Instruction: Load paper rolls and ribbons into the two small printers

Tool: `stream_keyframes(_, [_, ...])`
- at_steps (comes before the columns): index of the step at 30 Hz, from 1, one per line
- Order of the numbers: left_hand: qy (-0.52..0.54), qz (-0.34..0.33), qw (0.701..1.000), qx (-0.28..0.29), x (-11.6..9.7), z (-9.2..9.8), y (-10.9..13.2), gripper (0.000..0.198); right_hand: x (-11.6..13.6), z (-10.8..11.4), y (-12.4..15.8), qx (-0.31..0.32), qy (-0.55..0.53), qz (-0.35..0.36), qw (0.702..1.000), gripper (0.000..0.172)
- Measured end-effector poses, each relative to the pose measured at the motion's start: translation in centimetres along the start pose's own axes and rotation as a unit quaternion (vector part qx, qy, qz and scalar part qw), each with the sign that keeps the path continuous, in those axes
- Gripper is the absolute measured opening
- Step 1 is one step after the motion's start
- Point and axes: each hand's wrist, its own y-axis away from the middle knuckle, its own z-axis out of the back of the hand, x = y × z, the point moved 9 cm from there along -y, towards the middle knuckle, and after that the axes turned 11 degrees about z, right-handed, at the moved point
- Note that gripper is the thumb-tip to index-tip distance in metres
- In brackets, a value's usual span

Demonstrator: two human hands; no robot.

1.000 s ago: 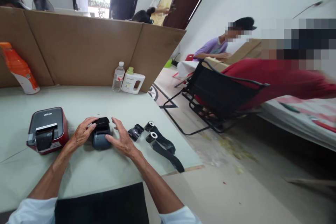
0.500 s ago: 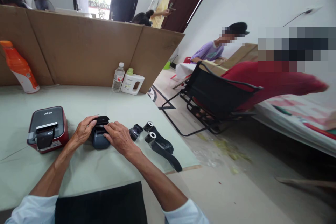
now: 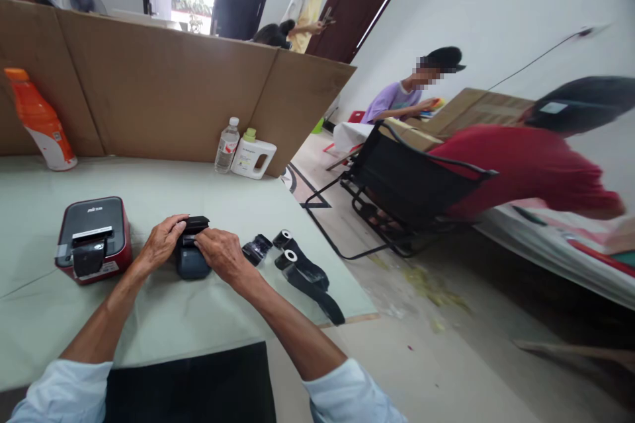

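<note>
A small dark blue label printer stands on the table with its black lid raised. My left hand grips the lid's left side, thumb on top and fingers behind it. My right hand is closed at the printer's right side, fingertips pressed at the opening under the lid; whether they pinch anything there is hidden. Left of my hands stands a larger red and black label printer with black strip hanging from its front slot. Right of my hand lie a crumpled black roll and two black label rolls with strips trailing.
A cardboard screen runs along the table's back. Before it stand an orange bottle, a clear water bottle and a white jug. To the right are a black folding chair and a person in red.
My hands stay on the small printer, with the right fingers shifted slightly at the opening. The view has moved a little. The person in red has leaned, and the person in purple has raised a hand.
</note>
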Motion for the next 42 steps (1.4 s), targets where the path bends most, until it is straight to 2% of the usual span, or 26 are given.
stream_keyframes(5, [0.001,-0.003,1.0,-0.003,0.0,0.0,0.1,0.047,-0.1,1.5,0.9,-0.093,-0.043,0.011,0.995,0.026])
stream_keyframes(9, [-0.001,-0.001,1.0,-0.001,0.0,0.0,0.0,0.047,-0.7,4.8,2.6,-0.21,-0.145,-0.007,0.967,0.029])
stream_keyframes(11, [0.0,0.001,1.0,-0.002,0.1,0.0,0.0,0.046,-1.4,6.4,4.2,-0.248,-0.193,-0.033,0.949,0.028])
stream_keyframes(13, [0.0,0.001,1.0,-0.001,0.2,0.1,-0.1,0.046,-2.0,7.1,6.0,-0.242,-0.238,-0.063,0.938,0.025])
stream_keyframes(15, [-0.002,0.001,1.0,0.0,0.3,0.0,-0.3,0.048,-2.5,6.8,7.9,-0.207,-0.279,-0.092,0.933,0.021])
stream_keyframes(20, [-0.007,0.004,1.0,-0.002,0.3,0.2,-0.6,0.053,-4.0,3.4,12.3,-0.108,-0.346,-0.163,0.918,0.013])
stream_keyframes(22, [-0.008,0.006,1.0,0.0,0.2,0.2,-0.6,0.054,-5.0,2.5,13.4,-0.1,-0.369,-0.187,0.905,0.014])
stream_keyframes(24, [-0.008,0.009,1.0,0.003,0.0,0.2,-0.5,0.055,-6.0,2.3,14.0,-0.105,-0.356,-0.201,0.907,0.017])
stream_keyframes(28, [-0.009,0.009,1.0,-0.003,0.0,0.3,-0.5,0.053,-7.7,3.7,14.3,-0.102,-0.197,-0.207,0.953,0.02])
stream_keyframes(31, [-0.008,0.009,1.0,-0.007,0.2,0.3,-0.6,0.053,-8.2,4.1,14.1,-0.095,-0.162,-0.206,0.96,0.02])
stream_keyframes(34, [-0.006,0.009,1.0,-0.006,0.2,0.3,-0.6,0.053,-8.2,4.1,13.2,-0.112,-0.234,-0.184,0.948,0.022])
stream_keyframes(37, [-0.009,0.015,1.0,-0.002,0.2,0.3,-0.7,0.055,-8.7,4.0,11.4,-0.148,-0.329,-0.173,0.917,0.022])
stream_keyframes(40, [-0.013,0.015,1.0,0.0,0.2,0.3,-0.6,0.057,-10.6,3.0,8.9,-0.174,-0.368,-0.207,0.89,0.025])
stream_keyframes(42, [-0.014,0.008,1.0,-0.002,0.3,0.3,-0.6,0.057,-12.1,2.1,7.2,-0.174,-0.357,-0.229,0.889,0.026])
